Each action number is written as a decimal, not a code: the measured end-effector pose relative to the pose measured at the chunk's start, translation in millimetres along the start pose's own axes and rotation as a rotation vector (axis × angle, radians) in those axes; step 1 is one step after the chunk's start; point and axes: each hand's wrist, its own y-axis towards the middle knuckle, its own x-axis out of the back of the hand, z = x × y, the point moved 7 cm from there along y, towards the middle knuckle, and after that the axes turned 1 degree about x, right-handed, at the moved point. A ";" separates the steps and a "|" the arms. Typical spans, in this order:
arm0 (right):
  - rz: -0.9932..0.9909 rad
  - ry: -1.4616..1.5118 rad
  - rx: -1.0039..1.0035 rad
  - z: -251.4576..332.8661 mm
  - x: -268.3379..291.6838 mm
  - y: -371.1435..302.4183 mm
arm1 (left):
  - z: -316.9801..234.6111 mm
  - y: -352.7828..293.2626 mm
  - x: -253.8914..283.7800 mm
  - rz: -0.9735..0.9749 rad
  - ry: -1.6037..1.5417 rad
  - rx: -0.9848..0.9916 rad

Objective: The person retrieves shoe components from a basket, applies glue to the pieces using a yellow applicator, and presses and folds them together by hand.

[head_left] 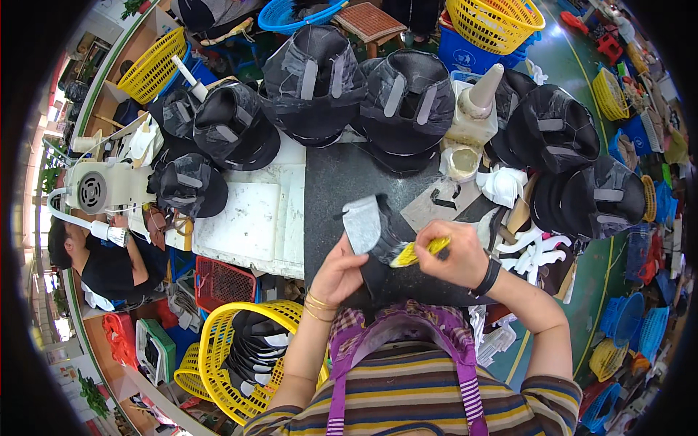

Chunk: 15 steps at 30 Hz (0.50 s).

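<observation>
My left hand [338, 272], on the near side of the dark worktop [327, 189], grips a curved black piece [385, 236] by its left edge. A pale grey patch [361, 224] covers that side of the piece. Pinched in my right hand [458, 254] is a yellow brush [407, 255], its tip at the right edge of the black piece. Beyond my hands lie stacks of similar black pieces with grey strips [313, 87]. A small pot with a crusted rim [461, 161] stands past my right hand, near a flat grey template with a cut-out [436, 208].
White curved forms [534, 254] lie right of my wrist. A tub with a cone-shaped top [476, 102] stands among the stacks. At my lower left is a yellow basket [211, 349] of black pieces. Another person [109, 254] sits at the left beside a machine [102, 190].
</observation>
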 end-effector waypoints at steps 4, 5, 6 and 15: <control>-0.161 -0.063 -0.466 -102.2 49.3 11.1 | 8.6 19.8 64.4 -0.122 -0.255 0.239; -0.327 -0.160 -0.454 -124.4 75.1 14.9 | 9.5 22.7 61.9 -0.121 -0.257 0.245; -0.402 -0.383 -0.283 -138.4 94.7 19.6 | 5.6 26.2 61.9 -0.159 -0.273 0.190; -0.213 0.580 -0.478 -89.1 47.0 26.8 | -10.7 8.8 37.7 -0.133 0.253 -0.009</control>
